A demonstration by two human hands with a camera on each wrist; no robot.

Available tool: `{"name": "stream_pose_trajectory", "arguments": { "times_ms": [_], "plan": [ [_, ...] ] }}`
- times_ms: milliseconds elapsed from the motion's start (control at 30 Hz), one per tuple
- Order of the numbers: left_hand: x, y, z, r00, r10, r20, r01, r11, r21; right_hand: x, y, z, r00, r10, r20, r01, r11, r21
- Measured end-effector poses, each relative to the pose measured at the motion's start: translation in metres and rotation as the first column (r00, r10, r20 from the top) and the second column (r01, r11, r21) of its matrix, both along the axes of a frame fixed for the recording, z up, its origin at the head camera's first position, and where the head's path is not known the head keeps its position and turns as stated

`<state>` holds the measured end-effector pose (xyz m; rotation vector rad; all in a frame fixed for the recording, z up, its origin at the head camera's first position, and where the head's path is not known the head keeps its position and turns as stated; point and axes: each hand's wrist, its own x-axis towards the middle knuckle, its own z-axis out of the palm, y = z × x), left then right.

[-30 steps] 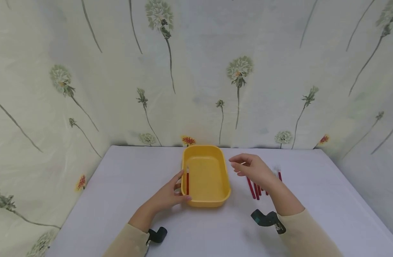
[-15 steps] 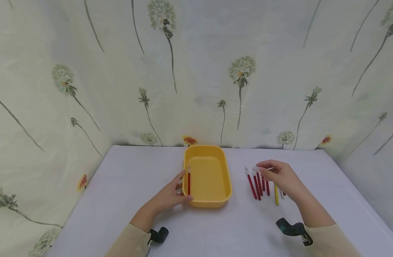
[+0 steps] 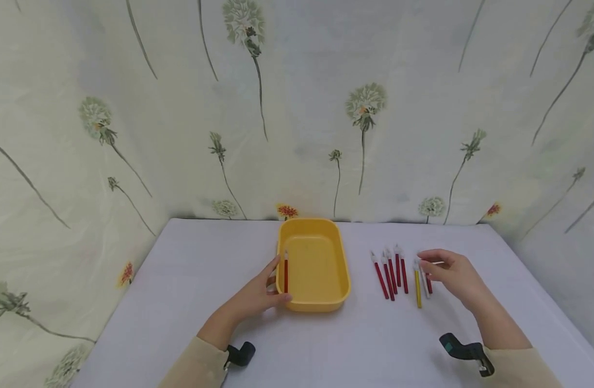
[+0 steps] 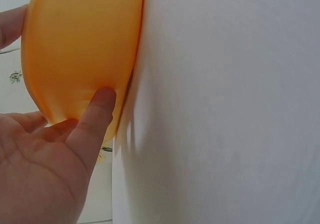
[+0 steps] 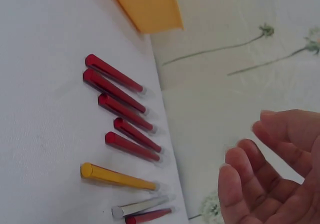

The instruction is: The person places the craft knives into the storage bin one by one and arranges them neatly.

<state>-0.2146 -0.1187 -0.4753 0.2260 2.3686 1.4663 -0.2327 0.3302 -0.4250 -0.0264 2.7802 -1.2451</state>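
Note:
A yellow plastic tray [image 3: 318, 269] stands at the table's middle, with one slim red pencil-like stick [image 3: 285, 275] along its inner left side. My left hand [image 3: 255, 293] grips the tray's near-left corner, thumb at the rim and fingers against the outer wall [image 4: 75, 49]. To the right lie several red pencil-like sticks [image 3: 380, 280] with pale, clear-looking tips, a yellow one [image 3: 418, 288], a white one [image 3: 425, 283] and another red one [image 3: 429, 284]. My right hand [image 3: 447, 272] hovers at the far end of these rightmost sticks, fingers loosely bent, holding nothing visible [image 5: 275, 169].
A white-covered table [image 3: 209, 253] bears everything. Its back edge meets a hanging cloth [image 3: 297, 108] printed with dandelions. Dark wrist-worn devices [image 3: 241, 354] sit below both hands.
My right hand has moved from beside the tray rightward across the row of sticks to its right end, uncovering them. The left hand stays on the tray.

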Motion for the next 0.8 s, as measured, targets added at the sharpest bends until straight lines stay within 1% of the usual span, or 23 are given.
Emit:
{"name": "stream_pose_trajectory", "arguments": {
  "times_ms": [100,300,533,667,800],
  "plan": [
    [-0.001,0.000,0.001,1.000,0.001,0.000,-0.001,1.000,-0.004,-0.003,0.006,-0.004,1.000,-0.013,0.001,0.013,1.000,0.006],
    [-0.001,0.000,0.005,1.000,-0.003,-0.006,0.003,1.000,0.005,-0.009,0.019,-0.012,0.999,-0.036,-0.010,0.037,0.998,0.051],
    [0.000,0.000,0.005,1.000,-0.014,-0.010,0.014,1.000,0.000,-0.015,0.030,-0.028,0.996,-0.069,0.057,0.066,0.996,0.062],
    [0.000,-0.001,0.003,1.000,-0.012,-0.007,0.012,1.000,0.012,-0.021,0.036,-0.038,0.994,-0.080,0.070,0.076,0.995,0.070],
    [0.000,-0.001,0.002,1.000,-0.015,-0.011,0.016,1.000,0.019,-0.025,0.040,-0.044,0.995,-0.074,0.072,0.068,0.995,0.080]
  ]
}}
